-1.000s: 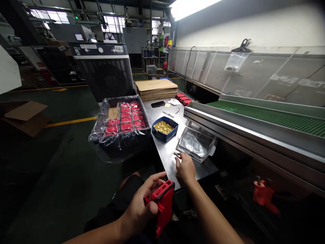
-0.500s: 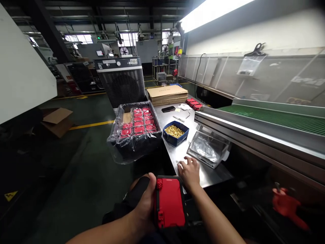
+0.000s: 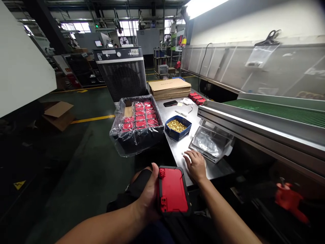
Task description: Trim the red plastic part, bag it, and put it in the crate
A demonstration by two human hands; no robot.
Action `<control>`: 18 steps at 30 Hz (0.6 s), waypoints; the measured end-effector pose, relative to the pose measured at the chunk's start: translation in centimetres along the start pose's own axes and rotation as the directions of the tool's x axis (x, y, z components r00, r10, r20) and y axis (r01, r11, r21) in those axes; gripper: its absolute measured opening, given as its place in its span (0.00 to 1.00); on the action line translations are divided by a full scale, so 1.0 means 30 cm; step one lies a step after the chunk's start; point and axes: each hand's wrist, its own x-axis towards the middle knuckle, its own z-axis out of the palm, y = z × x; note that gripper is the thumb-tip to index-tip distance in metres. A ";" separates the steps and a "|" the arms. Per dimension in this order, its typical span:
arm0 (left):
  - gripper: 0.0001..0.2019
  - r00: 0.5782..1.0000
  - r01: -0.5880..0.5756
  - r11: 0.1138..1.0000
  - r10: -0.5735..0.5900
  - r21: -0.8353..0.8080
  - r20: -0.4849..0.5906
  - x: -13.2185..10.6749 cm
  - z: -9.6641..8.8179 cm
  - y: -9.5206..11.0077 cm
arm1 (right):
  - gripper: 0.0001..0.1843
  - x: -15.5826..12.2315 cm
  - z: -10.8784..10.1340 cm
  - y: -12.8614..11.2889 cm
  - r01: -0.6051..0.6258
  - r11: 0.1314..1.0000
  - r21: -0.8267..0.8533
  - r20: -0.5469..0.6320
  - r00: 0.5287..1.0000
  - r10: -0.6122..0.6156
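Observation:
My left hand (image 3: 148, 195) is wrapped around the side of a red and black plastic case (image 3: 174, 189), thumb along its upper left edge. The case has a flat red face with two small red fittings down its left side. Over on the metal table, my right hand (image 3: 196, 166) rests with curved fingers, thumb apart from them. Just beyond its fingertips lies a tiny dark piece (image 3: 182, 154), too small to name. A blue bin (image 3: 179, 135) of small brass-coloured parts (image 3: 177, 125) stands farther up the table. A clear plastic bag (image 3: 208, 144) lies on a tray right of my right hand.
A plastic-lined crate (image 3: 137, 140) of red cases stands left of the table (image 3: 175, 147). Flat cardboard (image 3: 170, 89), a phone (image 3: 170, 103), tweezers (image 3: 180, 113) and more red cases (image 3: 197, 98) lie farther back. A green conveyor (image 3: 276, 113) borders the right. An orange-red tool (image 3: 289, 201) sits below it.
My right hand has shifted slightly on the table, its fingers now bent lower beside the tiny piece. The case stays in my left hand. The whole view has tilted a little.

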 end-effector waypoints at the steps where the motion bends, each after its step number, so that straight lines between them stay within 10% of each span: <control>1: 0.48 1.000 -0.002 1.000 0.002 0.001 -0.001 0.000 0.001 0.001 | 0.15 -0.023 -0.011 -0.028 -0.025 0.997 0.079 -0.010 1.000 0.026; 4: 0.48 1.000 -0.010 1.000 0.010 0.013 0.020 -0.001 0.009 0.001 | 0.22 -0.157 -0.042 -0.136 -0.197 0.931 0.308 -0.039 0.975 0.219; 10: 0.47 0.999 -0.014 0.999 0.012 0.047 0.048 0.007 0.006 -0.005 | 0.34 -0.467 -0.111 -0.264 -0.568 0.623 0.538 0.042 0.756 0.653; 15: 0.52 0.999 0.039 0.989 -0.034 0.140 -0.035 0.021 0.004 -0.007 | 0.37 -0.502 -0.164 -0.288 -0.631 0.393 0.668 0.152 0.634 0.759; 18: 0.50 0.989 -0.121 0.907 0.143 0.403 -0.026 0.024 0.016 -0.004 | 0.35 -0.490 -0.201 -0.321 -0.583 0.347 0.735 0.124 0.618 0.776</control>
